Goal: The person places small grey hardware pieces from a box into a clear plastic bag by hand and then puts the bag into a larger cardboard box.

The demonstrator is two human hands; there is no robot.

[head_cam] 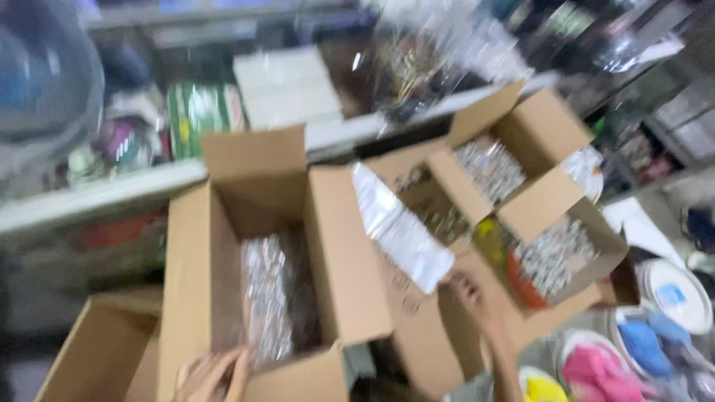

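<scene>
Here, everything is blurred by motion, so fine detail cannot be told.
Left box: a tall brown cardboard box (261,253) stands open in the middle, flaps up, with crinkly silver-wrapped packs (268,298) stacked inside.
Left hand: the left hand (212,376) rests on the near bottom edge of that box, fingers curled onto the cardboard flap; whether the grip is actually closed on it I cannot tell.
Right hand: the right hand (471,292) reaches out to the near end of a long white plastic packet (398,227), fingertips touching it; the blur hides whether they pinch it.
Packet: it is flat, glossy and slanted, lying across the gap between the left box and the next one.
Right boxes: two more open cardboard boxes (521,201) sit to the right, filled with silvery wrapped items and some yellow and orange pieces.
Edges: a small empty-looking carton (100,350) touches the left box at lower left; a white shelf edge (97,193) runs behind.
Room: boxes stand tightly side by side; coloured cloths in round tubs (603,365) crowd the lower right.
</scene>
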